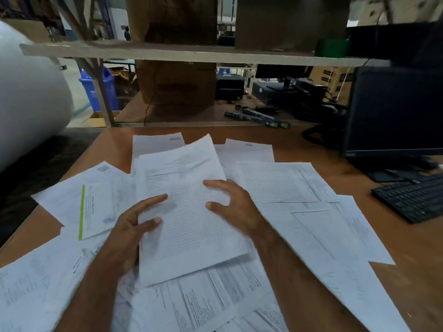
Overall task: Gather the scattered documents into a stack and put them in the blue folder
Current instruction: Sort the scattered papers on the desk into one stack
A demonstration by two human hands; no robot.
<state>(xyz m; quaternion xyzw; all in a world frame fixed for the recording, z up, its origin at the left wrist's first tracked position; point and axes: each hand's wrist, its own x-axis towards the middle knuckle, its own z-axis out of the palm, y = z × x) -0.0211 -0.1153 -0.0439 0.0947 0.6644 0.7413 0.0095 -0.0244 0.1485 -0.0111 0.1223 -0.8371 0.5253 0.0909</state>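
Observation:
Several white printed documents lie scattered across the wooden desk (299,144). A small stack of sheets (189,226) sits in the middle, tilted over the others. My left hand (131,226) grips the stack's left edge, thumb on top and fingers underneath. My right hand (233,202) rests on the stack's right side with its fingers spread and bent, fingertips on the paper. A sheet with a green stripe (96,209) lies to the left. A gridded sheet (280,183) lies to the right. No blue folder is in view.
A black keyboard (414,197) and a dark monitor (395,111) stand at the right. A wooden shelf (167,52) with cardboard boxes (177,82) runs across the back. A large white roll (26,92) stands at the left. Cables and tools lie behind the desk.

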